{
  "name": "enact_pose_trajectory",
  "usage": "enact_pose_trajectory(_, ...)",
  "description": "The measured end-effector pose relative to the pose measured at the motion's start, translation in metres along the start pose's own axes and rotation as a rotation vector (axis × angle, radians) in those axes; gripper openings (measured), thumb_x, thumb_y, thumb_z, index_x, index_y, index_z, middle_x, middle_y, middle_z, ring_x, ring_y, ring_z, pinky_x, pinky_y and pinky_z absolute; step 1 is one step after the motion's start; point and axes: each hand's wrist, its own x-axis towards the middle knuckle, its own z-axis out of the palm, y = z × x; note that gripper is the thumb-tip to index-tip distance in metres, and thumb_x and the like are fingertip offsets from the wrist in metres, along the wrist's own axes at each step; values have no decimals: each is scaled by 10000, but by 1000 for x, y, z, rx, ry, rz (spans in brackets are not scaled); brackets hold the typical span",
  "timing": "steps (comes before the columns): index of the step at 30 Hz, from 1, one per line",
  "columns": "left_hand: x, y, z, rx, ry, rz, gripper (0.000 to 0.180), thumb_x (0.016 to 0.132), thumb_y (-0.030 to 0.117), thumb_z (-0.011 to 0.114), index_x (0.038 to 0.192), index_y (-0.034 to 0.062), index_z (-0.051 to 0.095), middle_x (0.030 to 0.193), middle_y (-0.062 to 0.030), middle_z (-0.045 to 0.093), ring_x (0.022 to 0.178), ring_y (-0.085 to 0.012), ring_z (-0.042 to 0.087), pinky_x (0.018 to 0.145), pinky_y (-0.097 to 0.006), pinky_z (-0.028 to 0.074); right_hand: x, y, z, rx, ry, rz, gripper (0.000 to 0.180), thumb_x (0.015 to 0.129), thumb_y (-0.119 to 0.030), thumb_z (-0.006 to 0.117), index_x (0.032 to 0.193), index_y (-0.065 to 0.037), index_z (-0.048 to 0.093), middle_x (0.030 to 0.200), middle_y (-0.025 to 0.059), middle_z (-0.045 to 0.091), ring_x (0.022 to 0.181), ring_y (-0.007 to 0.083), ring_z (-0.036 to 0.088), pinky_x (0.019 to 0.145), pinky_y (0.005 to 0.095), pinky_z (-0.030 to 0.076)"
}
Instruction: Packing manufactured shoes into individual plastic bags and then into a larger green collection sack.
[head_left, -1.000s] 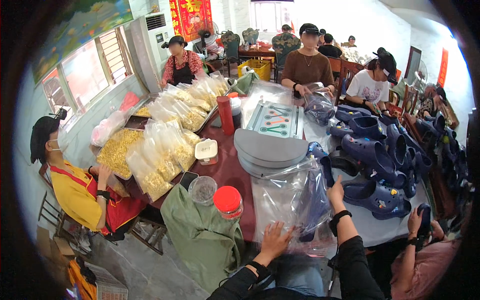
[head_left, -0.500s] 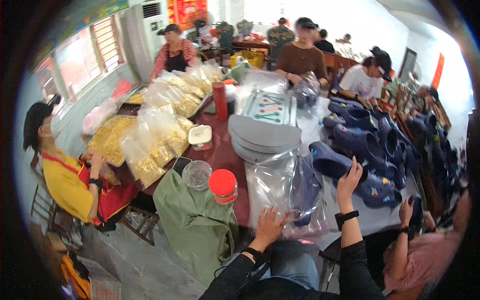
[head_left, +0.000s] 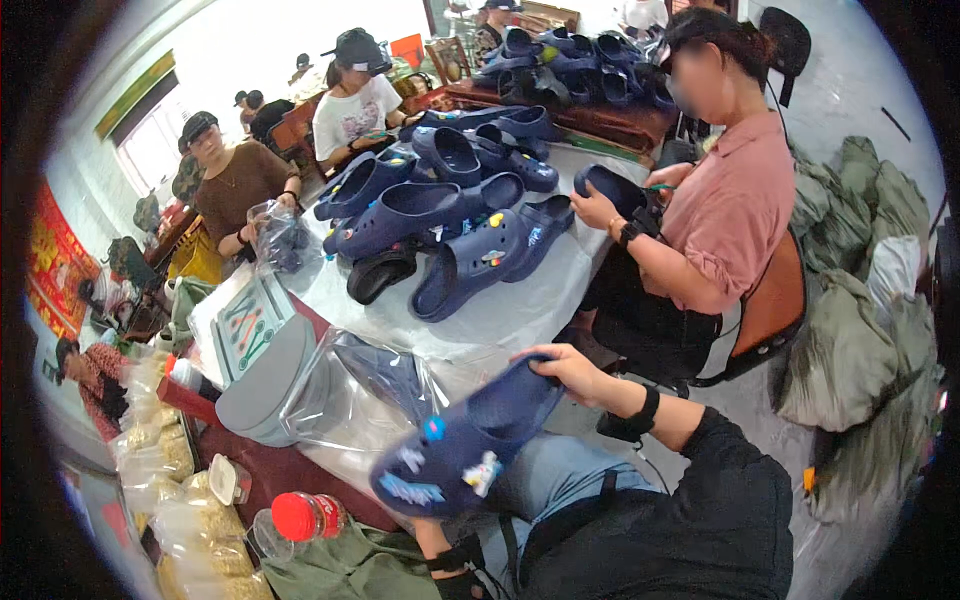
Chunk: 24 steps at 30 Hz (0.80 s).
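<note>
A navy clog (head_left: pixel 455 445) with colourful charms on its upper hangs over my lap, its toe slightly blurred. My right hand (head_left: pixel 572 378) grips it by the heel end. Only the wrist and lower part of my left hand (head_left: pixel 430 535) show below the toe; the clog covers its fingers, so its grip is hidden. Just beyond, on the table, lies a clear plastic bag (head_left: pixel 318 385) with another navy clog (head_left: pixel 380 365) in it. Farther off, several charm-decorated navy clogs (head_left: pixel 410 210) are heaped on the white table cover (head_left: pixel 365 315).
Left of the bag are grey curved sheets (head_left: pixel 268 385), a red-lidded jar (head_left: pixel 293 517) and bags of small yellow pieces (head_left: pixel 205 535). A co-worker in pink (head_left: pixel 735 215) sits at the right holding a clog (head_left: pixel 612 187). Green sacks (head_left: pixel 840 350) fill the floor behind.
My view has swung right. My right hand has drawn the clog from beside the heap to over my lap. My left hand has left the plastic bag and is now beneath the clog's toe.
</note>
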Motion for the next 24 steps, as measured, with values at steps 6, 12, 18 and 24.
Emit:
enact_pose_trajectory(6,30,118,-57,-802,-257,-392,482,916,171,455,1366,26,364,1203,-186,544,1116,-299,518,972,-436,427,-32,35,-3,-24,120,39,223,886,-32,526,1085,-9,624,933,22,633,814,89,578,757,224,464)
enact_pose_trajectory(12,20,111,-57,-734,0,-189,343,917,156,442,1197,-34,499,1178,-179,568,1032,-252,583,901,-389,485,-34,21,6,-305,152,-318,226,897,-43,514,1097,-15,615,925,-6,602,826,60,508,750,211,419)
enact_pose_trajectory(18,30,116,-50,-349,152,-24,254,812,80,585,1031,-36,641,871,-140,685,753,-193,639,685,-322,491,-28,21,-12,-440,183,-366,225,886,-52,501,1085,-33,605,848,21,620,787,94,533,736,251,436)
enact_pose_trajectory(24,33,153,-60,-202,129,-275,316,954,168,467,1083,-82,610,980,-164,667,863,-191,606,802,-313,455,-39,15,-9,-595,240,-513,239,847,-16,526,1076,-25,595,968,81,625,882,159,580,785,279,444)
